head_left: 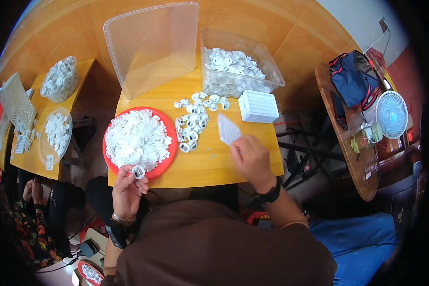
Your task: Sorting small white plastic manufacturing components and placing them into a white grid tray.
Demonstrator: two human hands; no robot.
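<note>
My left hand (125,194) pinches a small round white plastic part (138,172) with a dark middle, just over the near rim of a round red tray (172,136). Small white plastic pieces (137,138) are heaped in that tray. Over the right side of the yellow table, my right hand (250,159) is closed on a thin clear plastic piece (228,129), pointed at its far end; its exact kind is unclear. Between the hands lie several loose round white parts (191,125) with dark middles. A stack of white ribbed trays (260,106) sits beyond my right hand.
At the back stand a clear bin (276,82) full of white parts and an upright translucent lid (150,47). A side table at left bears a filled bag (59,80). At right, a wooden table (362,183) holds a blue bag (355,78) and fan (392,114). People sit on both sides.
</note>
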